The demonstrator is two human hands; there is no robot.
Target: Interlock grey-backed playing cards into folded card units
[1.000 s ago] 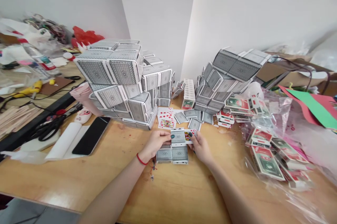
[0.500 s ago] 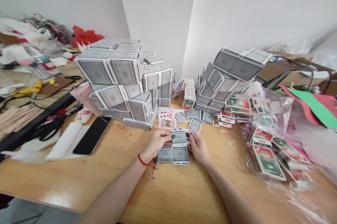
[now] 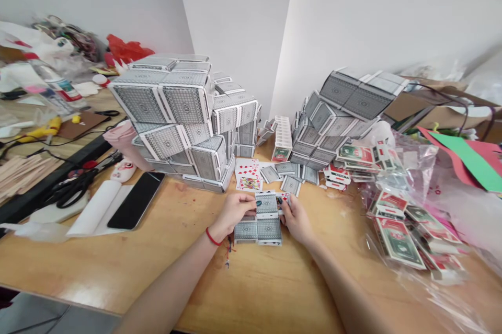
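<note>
Grey-patterned card block (image 3: 259,229), tan wooden table (image 3: 117,266)

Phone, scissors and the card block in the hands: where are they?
phone (image 3: 136,201), head view, middle of its black screen.
scissors (image 3: 67,195), head view, on the black handles.
card block (image 3: 259,230), head view, its grey patterned front.

Grey-backed card block (image 3: 262,221), small & low, flat on table betw both hands.

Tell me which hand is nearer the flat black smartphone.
Left. The left hand grips the grey patterned card block, to the right of the flat black smartphone; the right hand holds that block's far side, farther away.
</note>
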